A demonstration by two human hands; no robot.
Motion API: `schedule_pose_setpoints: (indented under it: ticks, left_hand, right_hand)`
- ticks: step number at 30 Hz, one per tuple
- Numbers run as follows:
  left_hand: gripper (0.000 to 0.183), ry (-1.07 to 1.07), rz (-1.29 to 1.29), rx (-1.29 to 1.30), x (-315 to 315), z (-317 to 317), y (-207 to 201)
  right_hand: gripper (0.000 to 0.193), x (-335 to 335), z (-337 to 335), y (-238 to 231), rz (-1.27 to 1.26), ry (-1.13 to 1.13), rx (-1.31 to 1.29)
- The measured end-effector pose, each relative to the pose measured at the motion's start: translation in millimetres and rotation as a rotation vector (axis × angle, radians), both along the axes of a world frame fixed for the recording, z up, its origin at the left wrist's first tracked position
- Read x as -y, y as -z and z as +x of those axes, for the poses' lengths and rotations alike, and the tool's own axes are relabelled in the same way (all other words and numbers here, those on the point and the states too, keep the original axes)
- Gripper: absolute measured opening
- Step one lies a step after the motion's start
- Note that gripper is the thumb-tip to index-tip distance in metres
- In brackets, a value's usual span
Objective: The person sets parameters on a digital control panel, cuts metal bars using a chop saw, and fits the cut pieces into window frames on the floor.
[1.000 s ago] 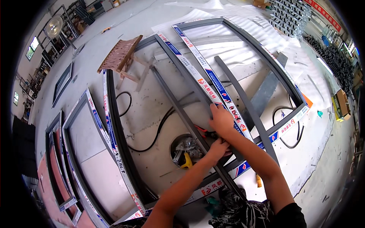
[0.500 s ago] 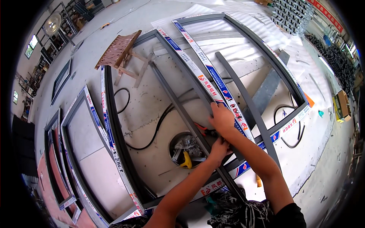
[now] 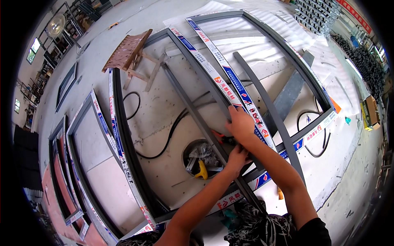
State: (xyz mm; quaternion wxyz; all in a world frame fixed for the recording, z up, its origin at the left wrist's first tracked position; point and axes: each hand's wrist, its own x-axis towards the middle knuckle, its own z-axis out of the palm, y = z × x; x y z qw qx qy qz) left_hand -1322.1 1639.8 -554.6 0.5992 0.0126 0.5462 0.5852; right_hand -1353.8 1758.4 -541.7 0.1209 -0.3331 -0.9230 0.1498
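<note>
A large grey aluminium window frame [image 3: 123, 135] lies flat on the concrete floor, parts of it covered in white, blue and red protective film. My right hand [image 3: 241, 124] presses palm down on the filmed middle bar [image 3: 230, 88] of the frame. My left hand [image 3: 238, 156] is closed around a small tool with an orange-red handle [image 3: 220, 136], just below the right hand, where a loose grey bar [image 3: 193, 112] crosses the frame. The tool's tip is hidden by my hands.
A round tub [image 3: 201, 158] with tools, one yellow-handled, sits inside the frame. Black cables [image 3: 172, 127] snake across the floor. A wooden stool [image 3: 129, 51] lies tipped at the frame's far corner. More frames [image 3: 78, 164] lie to the left; stacked metal profiles [image 3: 320, 16] are far right.
The view has shifted slightly. Both hands stay at the same spot on the bars, with only small adjustments.
</note>
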Motion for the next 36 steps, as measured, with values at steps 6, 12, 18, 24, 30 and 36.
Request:
schedule_pose_setpoints:
  ticks: [6,12,18,24,30,36]
  left_hand:
    - [0.039,-0.034,-0.012,0.073,-3,7,0]
    - [0.049,-0.182,-0.104,0.013,9,14,2]
    - [0.036,-0.286,-0.197,0.057,-4,15,-1]
    - [0.037,-0.376,-0.199,0.027,-21,31,26]
    - [0.038,-0.419,-0.191,-0.050,-20,39,29]
    - [0.039,-0.399,-0.194,-0.056,-15,34,22]
  right_hand:
    - [0.034,-1,5,4,0.009,-0.025,-0.098]
    - [0.038,-4,9,3,-0.079,-0.101,-0.228]
    - [0.023,-42,62,-3,-0.082,0.004,-0.303]
    - [0.024,-36,97,10,-0.117,-0.006,-0.260]
    - [0.028,-33,108,3,-0.093,0.012,-0.110]
    - [0.031,-12,119,-3,0.015,-0.011,-0.060]
